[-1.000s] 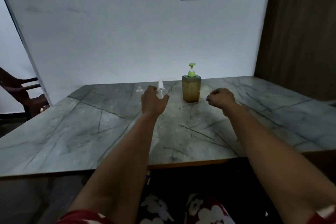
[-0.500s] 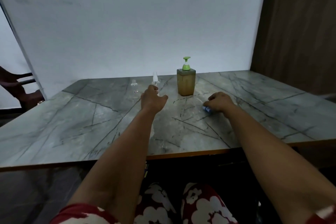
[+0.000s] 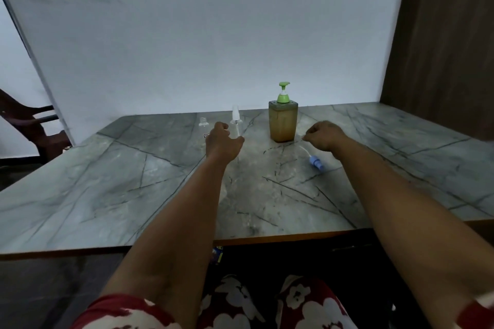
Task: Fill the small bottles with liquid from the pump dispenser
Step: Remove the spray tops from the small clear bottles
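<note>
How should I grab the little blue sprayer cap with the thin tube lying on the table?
Pinch the little blue sprayer cap across its chunky blue head, coming straight down from above. It lies flat on the grey marble table, so nothing can slip beneath it, and its thin clear tube looks too bendy to lift by. The right hand is nearest.

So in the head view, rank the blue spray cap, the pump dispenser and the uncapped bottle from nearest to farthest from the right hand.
1. Blue spray cap, lying on the table just below the right hand.
2. Pump dispenser, upright to its left.
3. Uncapped bottle, far left, beyond the left hand.
</note>
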A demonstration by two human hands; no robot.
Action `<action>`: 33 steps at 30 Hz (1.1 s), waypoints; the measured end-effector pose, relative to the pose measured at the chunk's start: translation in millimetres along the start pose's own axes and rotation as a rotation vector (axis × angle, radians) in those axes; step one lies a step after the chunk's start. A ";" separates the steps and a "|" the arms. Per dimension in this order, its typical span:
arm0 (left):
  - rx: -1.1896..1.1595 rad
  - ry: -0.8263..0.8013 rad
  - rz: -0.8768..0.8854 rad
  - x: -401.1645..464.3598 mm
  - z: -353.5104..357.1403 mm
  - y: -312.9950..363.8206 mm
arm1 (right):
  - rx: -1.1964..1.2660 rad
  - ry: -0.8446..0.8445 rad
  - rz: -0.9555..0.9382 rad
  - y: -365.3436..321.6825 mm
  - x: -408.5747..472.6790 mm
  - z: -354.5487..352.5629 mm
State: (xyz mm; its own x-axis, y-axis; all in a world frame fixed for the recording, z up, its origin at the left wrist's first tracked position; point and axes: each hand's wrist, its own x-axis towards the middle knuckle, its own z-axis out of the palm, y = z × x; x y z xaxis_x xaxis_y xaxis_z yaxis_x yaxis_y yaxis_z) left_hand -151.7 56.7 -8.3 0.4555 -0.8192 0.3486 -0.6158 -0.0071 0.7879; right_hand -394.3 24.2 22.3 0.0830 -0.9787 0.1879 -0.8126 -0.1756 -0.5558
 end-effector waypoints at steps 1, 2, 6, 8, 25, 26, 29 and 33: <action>0.001 -0.004 -0.004 4.3 -0.3 -0.6 | 0.010 0.036 -0.032 -6.6 2.5 0.9; 0.009 -0.011 -0.004 8.5 -0.2 -1.3 | 0.027 0.068 -0.064 -13.9 6.0 3.2; 0.056 -0.037 0.026 26.9 7.6 -4.6 | 0.119 0.081 -0.195 -45.7 23.5 23.5; 0.059 -0.039 0.037 36.5 14.2 -6.6 | 0.185 0.055 -0.251 -61.9 35.8 38.7; -0.119 0.015 -0.032 88.3 52.7 -39.4 | 0.360 0.202 -0.139 -127.7 104.5 124.2; -0.129 0.018 -0.035 88.6 53.2 -39.4 | 0.378 0.212 -0.128 -127.0 106.0 124.9; -0.127 0.008 -0.028 90.2 54.3 -39.4 | 0.372 0.218 -0.154 -124.9 107.9 127.8; -0.145 -0.004 -0.023 92.6 54.6 -40.8 | 0.342 0.184 -0.204 -125.3 106.7 125.4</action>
State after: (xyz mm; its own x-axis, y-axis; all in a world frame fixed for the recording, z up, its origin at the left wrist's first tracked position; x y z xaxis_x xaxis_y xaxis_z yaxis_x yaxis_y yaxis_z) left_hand -119.4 -50.2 -35.9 0.4652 -0.8223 0.3278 -0.5055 0.0572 0.8610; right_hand -211.3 -71.6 10.4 0.0926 -0.8906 0.4452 -0.5501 -0.4185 -0.7227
